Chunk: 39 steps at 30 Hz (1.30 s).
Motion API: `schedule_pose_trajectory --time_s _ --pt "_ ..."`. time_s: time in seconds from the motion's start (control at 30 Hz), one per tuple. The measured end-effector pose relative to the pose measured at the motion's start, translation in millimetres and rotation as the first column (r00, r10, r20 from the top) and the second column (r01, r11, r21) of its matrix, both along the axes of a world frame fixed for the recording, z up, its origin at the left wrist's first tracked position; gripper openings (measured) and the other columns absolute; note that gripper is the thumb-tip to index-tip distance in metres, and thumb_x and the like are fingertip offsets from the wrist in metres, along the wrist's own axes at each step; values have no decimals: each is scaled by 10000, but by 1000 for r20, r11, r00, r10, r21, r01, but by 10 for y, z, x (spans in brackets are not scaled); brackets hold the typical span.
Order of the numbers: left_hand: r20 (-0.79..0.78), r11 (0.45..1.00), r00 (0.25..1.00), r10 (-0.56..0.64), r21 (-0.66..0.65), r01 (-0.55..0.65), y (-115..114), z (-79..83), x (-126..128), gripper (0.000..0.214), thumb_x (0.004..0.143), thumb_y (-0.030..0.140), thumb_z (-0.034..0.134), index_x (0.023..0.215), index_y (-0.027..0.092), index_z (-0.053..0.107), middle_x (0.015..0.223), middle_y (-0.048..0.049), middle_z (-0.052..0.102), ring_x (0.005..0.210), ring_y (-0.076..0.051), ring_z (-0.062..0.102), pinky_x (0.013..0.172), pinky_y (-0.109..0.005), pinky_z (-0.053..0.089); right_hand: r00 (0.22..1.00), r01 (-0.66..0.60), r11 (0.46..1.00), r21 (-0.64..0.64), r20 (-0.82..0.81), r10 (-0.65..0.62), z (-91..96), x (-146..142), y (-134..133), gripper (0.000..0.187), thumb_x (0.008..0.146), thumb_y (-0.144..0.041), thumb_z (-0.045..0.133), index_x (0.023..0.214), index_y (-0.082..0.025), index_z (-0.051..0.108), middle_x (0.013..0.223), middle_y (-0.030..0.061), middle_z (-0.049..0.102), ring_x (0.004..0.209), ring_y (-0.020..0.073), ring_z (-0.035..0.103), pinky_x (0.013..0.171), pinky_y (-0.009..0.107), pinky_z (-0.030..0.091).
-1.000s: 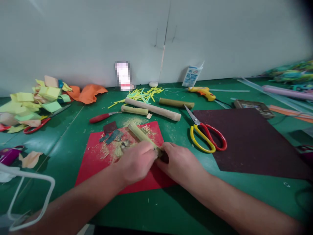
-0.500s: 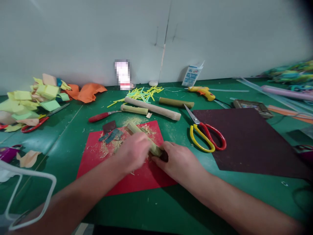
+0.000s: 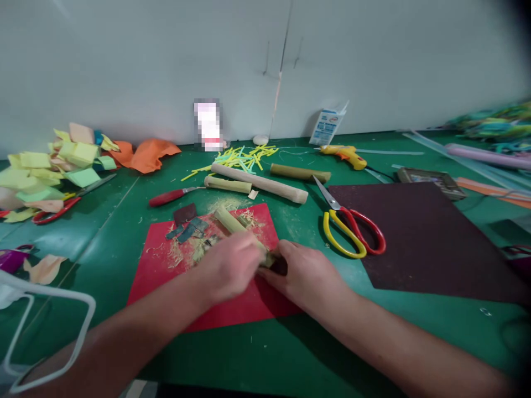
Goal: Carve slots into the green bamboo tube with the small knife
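**A:** Where is the bamboo stick (image 3: 230, 223)?

**B:** On the red sheet (image 3: 166, 279), which lies on the green worktop (image 3: 103, 243). The stick runs slantwise, with its far end toward the sheet's far edge and its near end toward the right edge. Pale shavings (image 3: 182, 255) are strewn over the sheet's middle.

**A:** And the hands?

**B:** The left hand (image 3: 232, 268) sits over the stick's middle with its fingers curled down. It is blurred, so I cannot tell whether it clamps the stick or presses something small against it. The right hand (image 3: 309, 273), at the sheet's right edge, is closed round the stick's near end, with something dark at its fingertips.

**A:** How would the stick handle?

**B:** Light and stiff, I judge. It is a round cane with a smooth skin, so it could slip or roll on the sheet. The ends look like the surest hold, since the scraped middle may be rough and splintery.

**A:** Anything close by?

**B:** A red-handled knife (image 3: 170, 197) lies just beyond the sheet's far left corner. Yellow-and-red scissors (image 3: 348, 229) lie just right of the sheet.
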State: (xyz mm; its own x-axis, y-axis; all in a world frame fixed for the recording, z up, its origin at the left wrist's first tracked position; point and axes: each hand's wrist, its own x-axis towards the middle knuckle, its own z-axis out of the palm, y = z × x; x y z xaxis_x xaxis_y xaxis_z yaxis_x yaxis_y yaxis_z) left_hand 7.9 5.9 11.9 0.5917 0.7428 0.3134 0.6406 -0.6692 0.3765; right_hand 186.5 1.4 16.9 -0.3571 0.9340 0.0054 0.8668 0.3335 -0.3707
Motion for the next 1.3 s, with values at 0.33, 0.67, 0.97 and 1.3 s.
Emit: schedule_pose_trajectory --time_s 0.33,0.67,0.97,1.3 --pt "11 998 998 56 22 -56 -25 17 12 211 897 194 405 790 150 581 796 -54 527 777 -163 513 707 -312 433 1000 6 1000 9 8 -6 -19 -1 -17 214 729 -391 581 697 -209 474 664 -11 559 587 140 510 504 264 258" --pt "20 993 995 99 63 -100 -2 4 -43 204 894 184 408 806 146 588 814 -63 534 796 -170 516 729 -325 436 1000 0 1000 14 24 0 -11 -4 -26 228 730 -407 587 705 -210 475 652 -13 549 573 137 497 493 265 238" --pt "6 995 996 93 37 -93 -38 5 23 211 892 192 410 756 151 568 795 -58 524 790 -169 512 718 -317 433 1000 -1 1000 16 19 0 4 -9 -37 220 734 -397 575 698 -207 469 653 -13 544 579 138 500 494 266 243" --pt "38 996 996 76 42 -78 -48 2 2 207 892 189 412 759 153 567 781 -51 521 759 -161 505 687 -307 429 999 -20 999 34 27 20 4 -6 -37 194 733 -372 578 706 -208 478 662 -9 565 579 140 512 496 263 254"
